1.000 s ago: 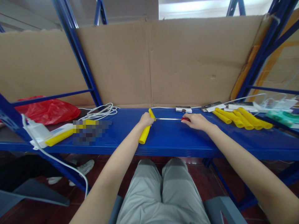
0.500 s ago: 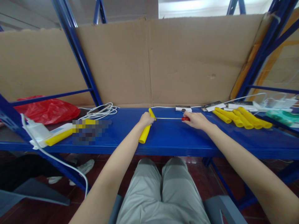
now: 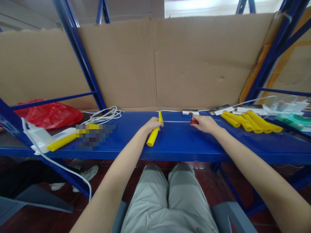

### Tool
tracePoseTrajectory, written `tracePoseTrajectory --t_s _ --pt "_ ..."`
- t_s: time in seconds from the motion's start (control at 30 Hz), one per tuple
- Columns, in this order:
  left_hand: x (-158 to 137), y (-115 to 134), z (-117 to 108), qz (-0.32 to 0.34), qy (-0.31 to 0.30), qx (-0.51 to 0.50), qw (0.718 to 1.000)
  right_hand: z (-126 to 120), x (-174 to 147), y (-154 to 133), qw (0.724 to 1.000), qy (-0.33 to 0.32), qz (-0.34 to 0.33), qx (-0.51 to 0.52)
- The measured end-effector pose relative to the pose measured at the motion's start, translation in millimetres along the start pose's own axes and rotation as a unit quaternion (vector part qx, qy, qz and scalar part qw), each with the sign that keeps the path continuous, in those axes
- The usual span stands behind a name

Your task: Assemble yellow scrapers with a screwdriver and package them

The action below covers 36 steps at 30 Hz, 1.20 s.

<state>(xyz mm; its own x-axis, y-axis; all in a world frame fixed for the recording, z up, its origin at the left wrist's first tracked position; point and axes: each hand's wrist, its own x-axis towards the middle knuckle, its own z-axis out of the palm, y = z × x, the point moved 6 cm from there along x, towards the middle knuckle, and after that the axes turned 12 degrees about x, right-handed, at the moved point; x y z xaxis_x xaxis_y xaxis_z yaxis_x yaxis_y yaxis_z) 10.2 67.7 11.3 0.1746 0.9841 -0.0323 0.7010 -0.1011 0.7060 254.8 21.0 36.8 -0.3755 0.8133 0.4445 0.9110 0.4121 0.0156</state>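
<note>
My left hand is wrapped round a yellow tube, whose open end points toward me just above the blue shelf. My right hand grips the red handle of a screwdriver. Its long thin metal shaft runs left, level across the shelf, to the side of the tube near my left fingers. Whether the tip enters the tube or only touches it is too small to tell.
Several yellow tubes lie at the right, near small black-and-white boxes. A small box is at the back. Leftward are a coiled white cable, a red plastic bag and another yellow tube. Cardboard walls the back.
The yellow tube in my left hand has shifted slightly right and turned a little. My right hand with the screwdriver has moved slightly right and away from me.
</note>
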Motion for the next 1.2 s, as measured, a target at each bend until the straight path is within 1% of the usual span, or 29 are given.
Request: tracePoseTrajectory --t_s 0.13,0.3,0.53,0.73,0.9,1.2 --pt "2.9 -2.2 3.7 -0.001 -0.013 -0.020 1.000 3.7 1.2 2.1 1.000 -0.006 0.001 0.006" --pt "-0.1 0.5 6.5 0.005 -0.022 -0.044 0.999 6.1 0.5 2.2 0.999 -0.023 0.022 0.014" --pt "-6.1 3.4 7.3 -0.006 -0.022 -0.050 0.998 7.8 1.7 0.9 0.997 -0.028 0.012 0.068" --pt "-3.4 2.1 8.4 -0.005 -0.025 -0.049 0.998 7.0 1.7 0.6 0.998 -0.025 0.014 0.057" --pt "-3.1 1.5 7.4 -0.008 -0.017 -0.048 0.999 7.0 1.1 -1.4 0.998 -0.044 0.027 0.047" --pt "-3.5 2.1 7.8 -0.004 -0.017 -0.050 0.999 9.7 2.2 -0.5 0.996 -0.050 0.027 0.074"
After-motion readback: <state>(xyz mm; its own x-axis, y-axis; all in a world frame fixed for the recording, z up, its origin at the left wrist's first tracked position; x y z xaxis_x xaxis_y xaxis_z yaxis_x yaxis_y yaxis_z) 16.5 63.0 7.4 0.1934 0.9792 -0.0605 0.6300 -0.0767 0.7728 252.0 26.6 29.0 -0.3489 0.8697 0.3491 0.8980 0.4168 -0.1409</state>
